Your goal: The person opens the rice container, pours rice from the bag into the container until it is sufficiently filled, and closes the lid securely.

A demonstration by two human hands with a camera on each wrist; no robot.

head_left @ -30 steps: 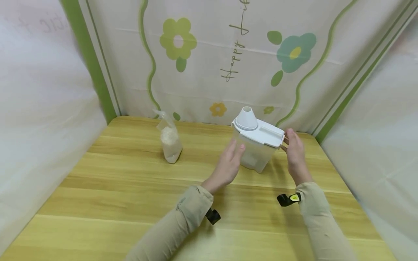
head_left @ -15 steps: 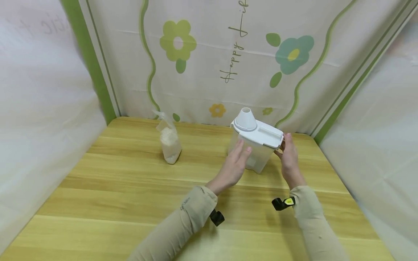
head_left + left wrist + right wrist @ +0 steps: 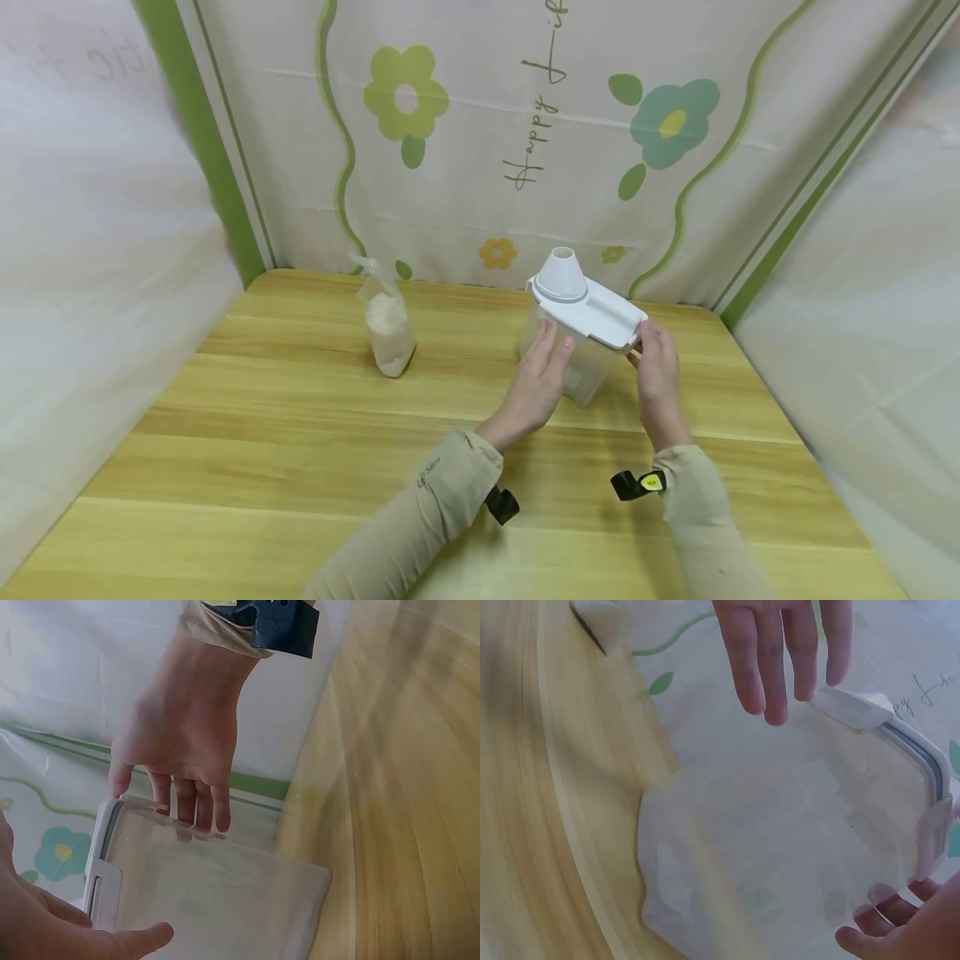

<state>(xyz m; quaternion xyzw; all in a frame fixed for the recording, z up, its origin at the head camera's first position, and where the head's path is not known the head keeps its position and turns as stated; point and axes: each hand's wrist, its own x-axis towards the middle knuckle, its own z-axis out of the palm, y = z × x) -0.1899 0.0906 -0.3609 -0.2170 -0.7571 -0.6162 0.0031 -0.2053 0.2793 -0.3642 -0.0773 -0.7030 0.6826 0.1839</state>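
Observation:
A translucent rice storage container [image 3: 588,375] with a white lid [image 3: 603,315] stands at the right of the table, a cone-shaped white spout [image 3: 562,275] on top. My left hand [image 3: 534,387] lies along its near side with fingers straight, fingertips right under the lid's edge. At the container's right end, my right hand [image 3: 657,379] has its thumb at the lid's corner and its other fingers below, against the end wall. In the left wrist view, the right hand's fingers [image 3: 184,806] partly show through the clear wall.
A clear plastic bag of rice [image 3: 390,329], its top twisted, stands upright on the wooden table [image 3: 285,467] to the left. A patterned cloth [image 3: 465,150] hangs close behind the table, with pale cloth at both sides.
The left hand has moved right, onto the container's near side. The right hand has come left and nearer, and the container's right end has swung toward me.

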